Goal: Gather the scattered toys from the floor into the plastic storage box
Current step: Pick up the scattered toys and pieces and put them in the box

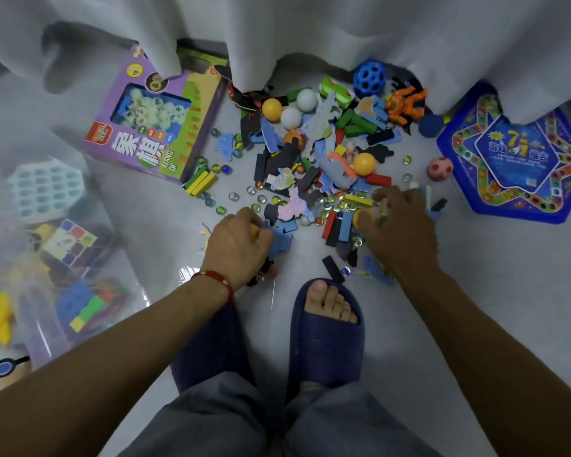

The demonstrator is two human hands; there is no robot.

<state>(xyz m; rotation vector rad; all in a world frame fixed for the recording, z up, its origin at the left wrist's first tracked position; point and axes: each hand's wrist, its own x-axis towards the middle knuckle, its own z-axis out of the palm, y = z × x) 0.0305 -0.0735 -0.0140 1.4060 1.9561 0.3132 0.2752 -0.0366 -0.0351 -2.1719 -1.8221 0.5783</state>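
Both our hands are down in the toy pile: our left hand (236,240) curls its fingers round a small yellow piece at the near left edge of the heap, and our right hand (398,225) curls over a yellow-orange ball (362,217) among the marbles (330,204), though its fingertips blur and we cannot tell how firm the grip is.

Largest, the white curtain (310,34) hangs across the far side, covering the far edges of the purple chess box (152,127) and the blue star-board box (511,159). At near left stands the clear plastic storage box (63,258), cut off by the frame; inside we make out a puzzle cube (68,240), coloured blocks (86,308), a pale holed tray (45,188) and a yellow piece, all hazy through the wall.

The scattered toys (323,153) lie between the two game boxes: foam puzzle shapes, wooden blocks, table-tennis balls (290,118), a blue holed ball (370,79), an orange figure (404,105), a red spotted ball (439,168).
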